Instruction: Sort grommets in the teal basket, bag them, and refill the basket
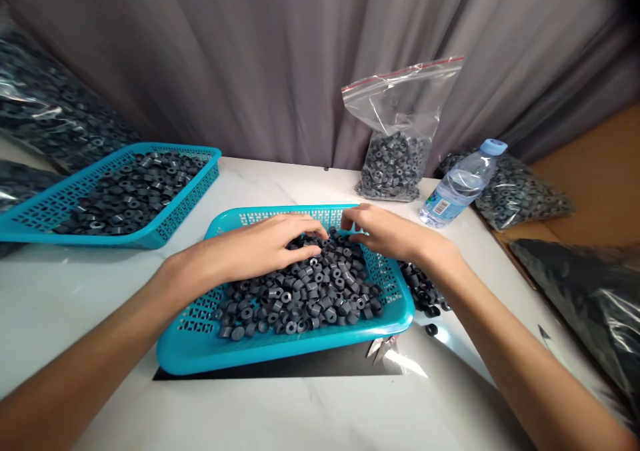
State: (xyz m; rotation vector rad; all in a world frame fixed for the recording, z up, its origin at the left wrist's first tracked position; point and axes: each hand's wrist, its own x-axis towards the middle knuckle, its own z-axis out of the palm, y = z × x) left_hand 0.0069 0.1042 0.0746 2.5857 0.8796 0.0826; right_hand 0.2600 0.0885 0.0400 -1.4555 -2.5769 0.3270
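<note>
A turquoise plastic basket [285, 352] stands in front of me, holding a heap of small dark grey cylindrical pieces [320, 291], many with a hole through the middle. My left hand [273, 241] hovers over the back left of the heap, fingers bent and thumb apart, its fingertips at or just above the pieces. At the back right of the basket is my right hand [383, 228], with curled fingers and a gap between them and the thumb. I make out nothing held in either hand; some fingertips are partly hidden.
A second turquoise basket [187, 198] of similar pieces sits at left, beside large filled bags [55, 98]. Behind stand a zip bag [397, 161] and water bottle [457, 188]. Loose black pieces [424, 288] lie right; scissors [381, 348] lie by the basket's front edge.
</note>
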